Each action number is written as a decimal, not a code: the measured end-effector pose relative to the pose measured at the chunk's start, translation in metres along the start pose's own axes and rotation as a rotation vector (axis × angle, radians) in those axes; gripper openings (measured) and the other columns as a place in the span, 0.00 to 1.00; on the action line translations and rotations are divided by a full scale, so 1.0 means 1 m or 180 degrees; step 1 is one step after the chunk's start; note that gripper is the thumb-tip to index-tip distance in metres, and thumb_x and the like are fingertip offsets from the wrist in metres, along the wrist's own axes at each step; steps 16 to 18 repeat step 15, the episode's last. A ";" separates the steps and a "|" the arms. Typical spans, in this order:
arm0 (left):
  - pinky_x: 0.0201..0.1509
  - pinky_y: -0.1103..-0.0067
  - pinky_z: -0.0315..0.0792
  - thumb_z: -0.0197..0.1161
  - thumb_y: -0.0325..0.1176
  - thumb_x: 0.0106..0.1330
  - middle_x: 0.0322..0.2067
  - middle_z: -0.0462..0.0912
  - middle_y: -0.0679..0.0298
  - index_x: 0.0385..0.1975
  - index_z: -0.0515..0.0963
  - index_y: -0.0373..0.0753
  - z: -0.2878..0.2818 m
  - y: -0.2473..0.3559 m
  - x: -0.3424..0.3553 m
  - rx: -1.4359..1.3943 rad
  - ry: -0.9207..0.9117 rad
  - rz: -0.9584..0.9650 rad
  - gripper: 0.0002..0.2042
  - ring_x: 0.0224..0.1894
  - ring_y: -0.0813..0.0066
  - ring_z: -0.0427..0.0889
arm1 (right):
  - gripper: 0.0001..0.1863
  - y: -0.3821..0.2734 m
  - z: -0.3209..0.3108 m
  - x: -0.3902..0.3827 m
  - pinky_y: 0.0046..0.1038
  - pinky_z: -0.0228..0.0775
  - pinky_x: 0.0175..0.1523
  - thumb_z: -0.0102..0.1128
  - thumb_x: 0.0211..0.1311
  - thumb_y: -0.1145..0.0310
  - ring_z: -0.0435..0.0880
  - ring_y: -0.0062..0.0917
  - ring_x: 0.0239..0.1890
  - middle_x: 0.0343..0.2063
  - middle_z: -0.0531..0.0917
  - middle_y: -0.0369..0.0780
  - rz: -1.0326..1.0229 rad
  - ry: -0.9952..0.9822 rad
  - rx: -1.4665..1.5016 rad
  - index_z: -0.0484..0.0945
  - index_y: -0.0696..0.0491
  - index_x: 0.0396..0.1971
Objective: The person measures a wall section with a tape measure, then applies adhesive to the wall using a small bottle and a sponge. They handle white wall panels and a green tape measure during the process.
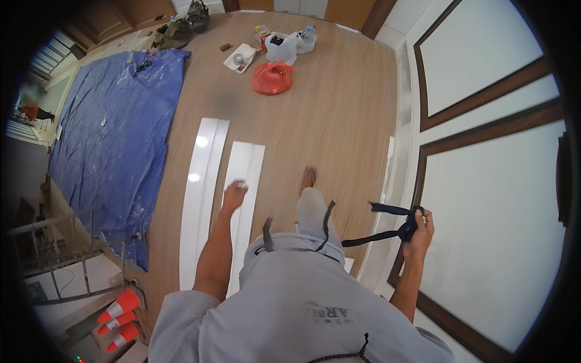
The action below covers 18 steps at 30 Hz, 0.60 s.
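My right hand (420, 235), out to the right near the wall panels, grips a bundled dark navy cloth strap (408, 225). Two loose ends of the strap stick out to the left. My left hand (235, 195) is over the shorter of two long white panels (248, 158) lying on the floor. Its fingers are curled closed, and whether a small thing sits between them I cannot make out. The longer white panel (207, 145) lies just left of it. One bare foot (308, 178) shows on the wood-look floor.
A blue tarp (121, 121) covers the left side. Orange-and-white cones (121, 305) and a metal ladder-like frame (85, 272) stand at lower left. Ahead are a red plastic bag (272, 78), white bags (283, 48) and a paper with a small item. Brown-framed white panels (484, 66) line the right.
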State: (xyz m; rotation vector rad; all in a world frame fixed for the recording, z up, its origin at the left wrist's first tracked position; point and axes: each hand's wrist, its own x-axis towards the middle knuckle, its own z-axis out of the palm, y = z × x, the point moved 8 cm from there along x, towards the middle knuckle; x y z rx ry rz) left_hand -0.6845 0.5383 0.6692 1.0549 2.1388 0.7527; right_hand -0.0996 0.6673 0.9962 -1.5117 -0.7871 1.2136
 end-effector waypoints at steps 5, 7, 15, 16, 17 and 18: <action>0.48 0.69 0.79 0.66 0.35 0.66 0.36 0.88 0.51 0.51 0.80 0.38 0.000 0.205 0.195 -0.0658 0.0313 0.0321 0.16 0.41 0.60 0.88 | 0.09 -0.127 0.090 0.193 0.24 0.68 0.35 0.56 0.74 0.64 0.76 0.17 0.28 0.29 0.79 0.33 0.0017 0.0011 0.1646 0.78 0.53 0.43; 0.48 0.69 0.79 0.66 0.35 0.65 0.37 0.88 0.50 0.51 0.81 0.38 0.016 0.226 0.240 -0.0615 0.0238 0.0105 0.16 0.42 0.59 0.88 | 0.11 -0.199 0.144 0.271 0.26 0.70 0.39 0.56 0.74 0.62 0.78 0.19 0.31 0.30 0.80 0.33 -0.0373 -0.0595 0.1705 0.79 0.54 0.44; 0.52 0.69 0.79 0.71 0.38 0.61 0.42 0.88 0.50 0.51 0.82 0.37 0.101 0.139 0.269 -0.0507 -0.0026 -0.2140 0.19 0.45 0.57 0.88 | 0.19 -0.403 0.329 0.542 0.26 0.77 0.42 0.52 0.73 0.56 0.87 0.26 0.35 0.29 0.84 0.38 -0.1709 -0.1006 0.0778 0.82 0.57 0.42; 0.52 0.69 0.79 0.71 0.38 0.61 0.42 0.88 0.50 0.51 0.82 0.37 0.101 0.139 0.269 -0.0507 -0.0026 -0.2140 0.19 0.45 0.57 0.88 | 0.19 -0.403 0.329 0.542 0.26 0.77 0.42 0.52 0.73 0.56 0.87 0.26 0.35 0.29 0.84 0.38 -0.1709 -0.1006 0.0778 0.82 0.57 0.42; 0.52 0.69 0.79 0.71 0.38 0.61 0.42 0.88 0.50 0.51 0.82 0.37 0.101 0.139 0.269 -0.0507 -0.0026 -0.2140 0.19 0.45 0.57 0.88 | 0.19 -0.403 0.329 0.542 0.26 0.77 0.42 0.52 0.73 0.56 0.87 0.26 0.35 0.29 0.84 0.38 -0.1709 -0.1006 0.0778 0.82 0.57 0.42; 0.52 0.69 0.79 0.71 0.38 0.61 0.42 0.88 0.50 0.51 0.82 0.37 0.101 0.139 0.269 -0.0507 -0.0026 -0.2140 0.19 0.45 0.57 0.88 | 0.19 -0.403 0.329 0.542 0.26 0.77 0.42 0.52 0.73 0.56 0.87 0.26 0.35 0.29 0.84 0.38 -0.1709 -0.1006 0.0778 0.82 0.57 0.42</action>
